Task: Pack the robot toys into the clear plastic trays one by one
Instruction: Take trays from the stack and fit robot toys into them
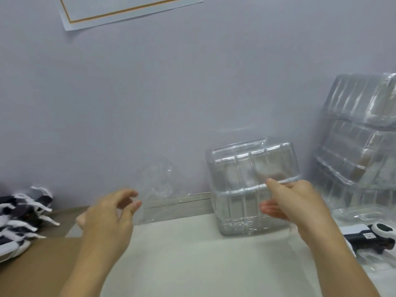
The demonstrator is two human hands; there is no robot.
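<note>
A short stack of clear plastic trays (242, 202) stands against the wall on the white table (192, 258). My right hand (300, 209) grips the top tray's right edge, with the thumb on the rim and the fingers showing through the plastic. My left hand (109, 219) hovers above the table, its fingers loosely curled and holding nothing that I can see. A faint, blurred clear plastic piece (160, 185) sits just right of its fingertips. Black and white robot toys (21, 217) lie piled at the far left. Another robot toy (377, 236) lies in a clear tray at the right edge.
A tall leaning stack of clear trays (360, 146) fills the right side against the wall. Brown cardboard (38, 266) covers the table's left part under the toy pile. A paper sheet (128, 9) hangs on the wall.
</note>
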